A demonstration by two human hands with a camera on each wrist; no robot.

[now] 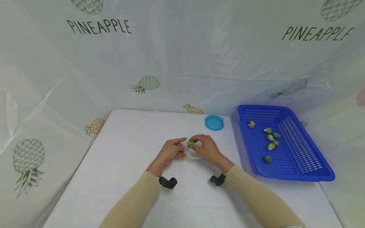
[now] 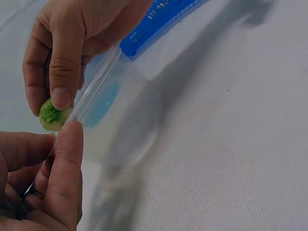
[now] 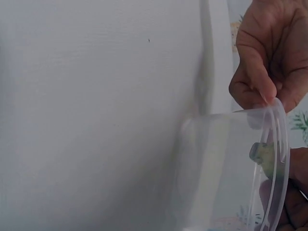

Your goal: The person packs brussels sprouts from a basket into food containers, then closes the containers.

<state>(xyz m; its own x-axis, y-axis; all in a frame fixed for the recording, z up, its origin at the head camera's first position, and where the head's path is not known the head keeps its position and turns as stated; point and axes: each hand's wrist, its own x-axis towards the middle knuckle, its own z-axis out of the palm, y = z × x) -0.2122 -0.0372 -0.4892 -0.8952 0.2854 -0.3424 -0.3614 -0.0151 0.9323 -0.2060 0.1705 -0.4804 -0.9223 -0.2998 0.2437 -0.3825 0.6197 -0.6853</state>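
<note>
My right hand (image 1: 209, 150) pinches a green Brussels sprout (image 1: 190, 144) between thumb and fingers, right at the rim of a clear plastic tub (image 1: 195, 154). In the right wrist view the sprout's (image 3: 262, 155) pale stem end shows through the tub's (image 3: 216, 168) wall. With thumb and finger, my left hand (image 1: 171, 148) grips the tub's rim on the left; this pinch is plainest in the right wrist view. Much of the tub is hidden behind the hands in the head view.
A blue round lid (image 1: 214, 122) lies on the white table (image 1: 137, 133) beyond the hands. To the right stands a blue slotted basket (image 1: 299, 176) with several Brussels sprouts (image 1: 271, 146) scattered in it. A pineapple-print sheet (image 1: 182, 57) hangs behind the table.
</note>
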